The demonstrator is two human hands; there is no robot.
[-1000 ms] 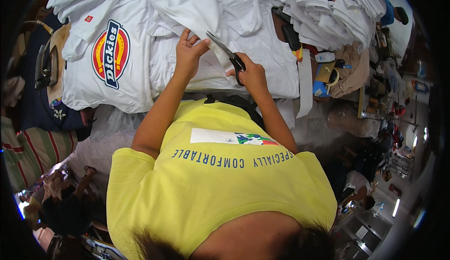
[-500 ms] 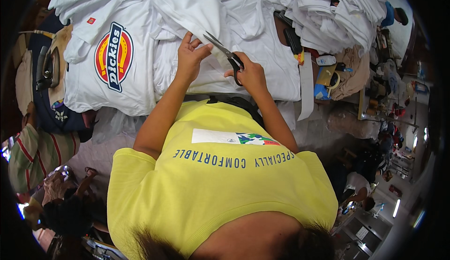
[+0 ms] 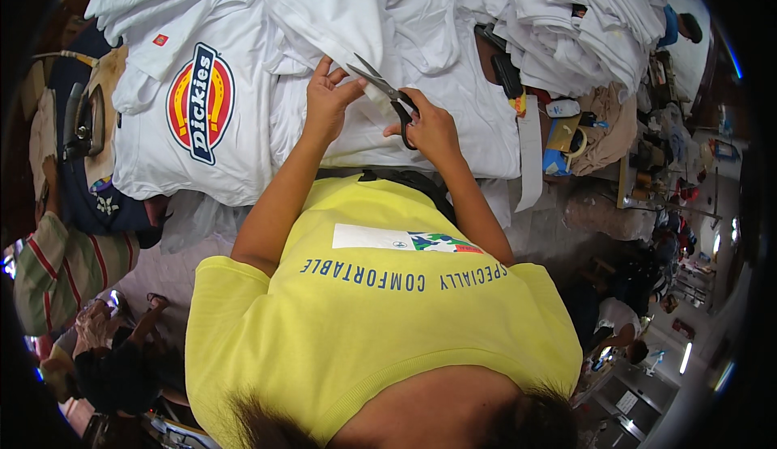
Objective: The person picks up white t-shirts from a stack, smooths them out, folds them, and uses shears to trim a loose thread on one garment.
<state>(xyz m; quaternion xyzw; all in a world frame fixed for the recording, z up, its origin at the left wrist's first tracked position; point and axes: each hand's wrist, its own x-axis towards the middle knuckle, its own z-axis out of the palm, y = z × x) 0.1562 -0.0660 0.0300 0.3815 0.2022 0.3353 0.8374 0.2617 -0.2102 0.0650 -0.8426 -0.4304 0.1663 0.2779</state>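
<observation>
In the upper middle of the frame, we see the right hand [image 3: 430, 129] closed around the handles of the scissors [image 3: 394, 93]; the left hand [image 3: 330, 101] touches the edge of a white garment [image 3: 328, 16], but whether it pinches, we cannot tell. We judge this garment soft, light and limp, better held near its edge. At upper right is a shirt pile [image 3: 571, 32]; at far left, an iron [image 3: 96, 121].

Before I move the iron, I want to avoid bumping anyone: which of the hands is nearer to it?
Left. The left hand is to the right of the iron, with a printed white shirt between; the right hand, holding scissors, is farther right.
</observation>
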